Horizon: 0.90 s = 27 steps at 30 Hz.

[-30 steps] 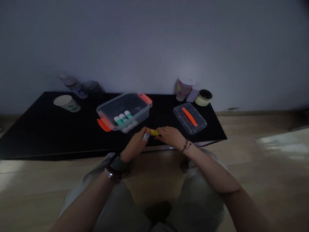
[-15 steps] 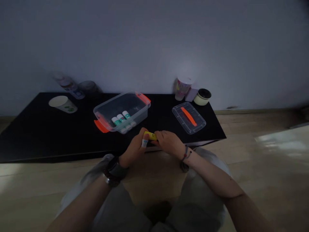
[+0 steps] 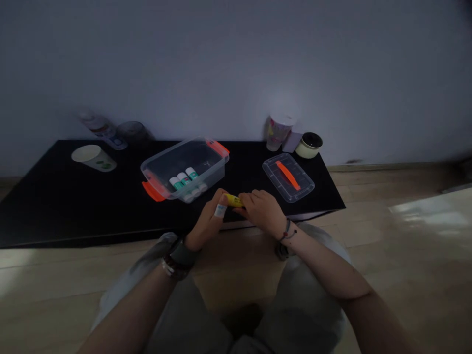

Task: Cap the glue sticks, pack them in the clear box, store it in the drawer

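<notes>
Both my hands hold a small yellow tube (image 3: 233, 200) between them, just above the front edge of the low black table (image 3: 59, 201). My left hand (image 3: 208, 222), a plaster on one finger and a watch at the wrist, pinches its left end. My right hand (image 3: 262, 211), with a bracelet on the wrist, wraps its fingers round the right end. Just beyond the hands stands a clear plastic box (image 3: 186, 168) with orange latches, and three green-and-white tubes (image 3: 181, 179) lie inside it.
The box's clear lid (image 3: 288, 177) with an orange handle lies to the right. A printed cup (image 3: 277, 131) and a cream jar (image 3: 309, 145) stand at the back right by the wall. A paper cup (image 3: 92, 157), a bottle (image 3: 100, 129) and a glass jar sit at the back left. Wooden floor surrounds the table.
My hands dipped toward me with the yellow tube, then rose a little back toward the table edge. Both have kept hold of it throughout.
</notes>
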Tool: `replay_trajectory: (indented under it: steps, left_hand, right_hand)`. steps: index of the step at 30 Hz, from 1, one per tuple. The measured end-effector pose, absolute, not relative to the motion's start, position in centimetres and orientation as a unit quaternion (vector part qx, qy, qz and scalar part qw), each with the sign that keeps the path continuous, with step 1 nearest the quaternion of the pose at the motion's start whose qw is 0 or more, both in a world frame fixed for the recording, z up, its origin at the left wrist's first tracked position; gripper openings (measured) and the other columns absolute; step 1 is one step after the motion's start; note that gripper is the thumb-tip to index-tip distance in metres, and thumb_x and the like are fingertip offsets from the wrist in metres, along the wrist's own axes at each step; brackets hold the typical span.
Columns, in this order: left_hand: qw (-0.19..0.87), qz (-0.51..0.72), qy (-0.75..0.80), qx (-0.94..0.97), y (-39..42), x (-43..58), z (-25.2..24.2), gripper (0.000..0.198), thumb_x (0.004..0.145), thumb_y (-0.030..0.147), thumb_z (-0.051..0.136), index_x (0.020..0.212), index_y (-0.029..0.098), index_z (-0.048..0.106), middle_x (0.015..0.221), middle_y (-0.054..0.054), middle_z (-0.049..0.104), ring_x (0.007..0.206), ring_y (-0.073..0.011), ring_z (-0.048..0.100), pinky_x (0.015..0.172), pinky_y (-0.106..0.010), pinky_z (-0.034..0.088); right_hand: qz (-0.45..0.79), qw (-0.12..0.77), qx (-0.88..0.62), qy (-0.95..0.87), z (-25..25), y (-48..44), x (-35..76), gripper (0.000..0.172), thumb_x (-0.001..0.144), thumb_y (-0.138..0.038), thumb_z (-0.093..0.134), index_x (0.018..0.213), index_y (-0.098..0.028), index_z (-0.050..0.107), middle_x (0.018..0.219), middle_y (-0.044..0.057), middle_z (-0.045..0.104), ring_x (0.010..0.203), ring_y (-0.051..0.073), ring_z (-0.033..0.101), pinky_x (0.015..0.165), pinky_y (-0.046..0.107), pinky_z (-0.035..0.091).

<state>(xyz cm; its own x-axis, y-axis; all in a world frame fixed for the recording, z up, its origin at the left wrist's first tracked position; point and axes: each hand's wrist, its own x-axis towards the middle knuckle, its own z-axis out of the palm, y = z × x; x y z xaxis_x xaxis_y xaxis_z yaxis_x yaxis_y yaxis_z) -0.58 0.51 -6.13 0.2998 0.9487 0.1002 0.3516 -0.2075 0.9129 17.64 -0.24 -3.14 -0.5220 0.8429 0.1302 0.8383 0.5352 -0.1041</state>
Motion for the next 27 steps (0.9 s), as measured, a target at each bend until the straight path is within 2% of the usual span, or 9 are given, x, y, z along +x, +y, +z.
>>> replay_trajectory:
  steps: [6,15,19,24,27]
  left_hand:
    - [0.363,0.32,0.513,0.709,1.0,-0.5,-5.5,0.04,0.102,0.049,0.025,0.081,0.022,0.046,0.067,0.001,0.046,0.06,-0.0156,0.044,0.058,-0.031,0.033]
    - [0.351,0.324,0.497,0.724,0.7,-0.5,-5.4,0.037,0.102,0.044,0.023,0.085,0.022,0.046,0.073,-0.002,0.051,0.066,-0.0178,0.048,0.065,-0.031,0.038]
    - [0.367,0.315,0.494,0.723,0.6,-0.8,-5.4,0.04,0.102,0.047,0.021,0.085,0.022,0.047,0.073,-0.002,0.051,0.066,-0.0185,0.047,0.064,-0.031,0.037]
    - [0.394,0.308,0.477,0.723,0.5,-0.8,-5.8,0.046,0.101,0.054,0.019,0.082,0.022,0.047,0.069,0.0,0.047,0.063,-0.0173,0.044,0.061,-0.03,0.035]
    - [0.389,0.294,0.46,0.742,1.0,-1.0,-6.0,0.046,0.102,0.053,0.019,0.082,0.022,0.047,0.071,0.0,0.049,0.064,-0.0165,0.046,0.062,-0.029,0.037]
  right_hand:
    - [-0.011,0.077,-0.47,-0.879,-3.8,-0.3,17.3,0.049,0.105,-0.051,0.031,0.107,-0.013,0.062,0.091,0.012,0.068,0.087,0.023,0.058,0.073,0.036,0.033]
    - [0.068,0.061,-0.5,-0.861,-3.7,-0.7,16.5,0.051,0.104,-0.053,0.031,0.104,-0.013,0.062,0.086,0.013,0.071,0.08,0.021,0.064,0.07,0.032,0.034]
    - [0.187,0.057,-0.52,-0.832,-3.0,-0.8,16.7,0.042,0.104,-0.051,0.039,0.103,-0.015,0.06,0.083,0.008,0.071,0.072,0.018,0.064,0.063,0.028,0.033]
    - [0.447,0.087,-0.464,-0.76,-2.5,-0.2,17.5,0.041,0.105,-0.045,0.036,0.083,-0.018,0.057,0.069,-0.001,0.06,0.062,0.012,0.057,0.058,0.023,0.035]
    - [0.46,0.115,-0.472,-0.743,-2.7,0.0,17.6,0.036,0.103,-0.045,0.042,0.083,-0.018,0.055,0.068,-0.002,0.057,0.062,0.011,0.054,0.058,0.023,0.035]
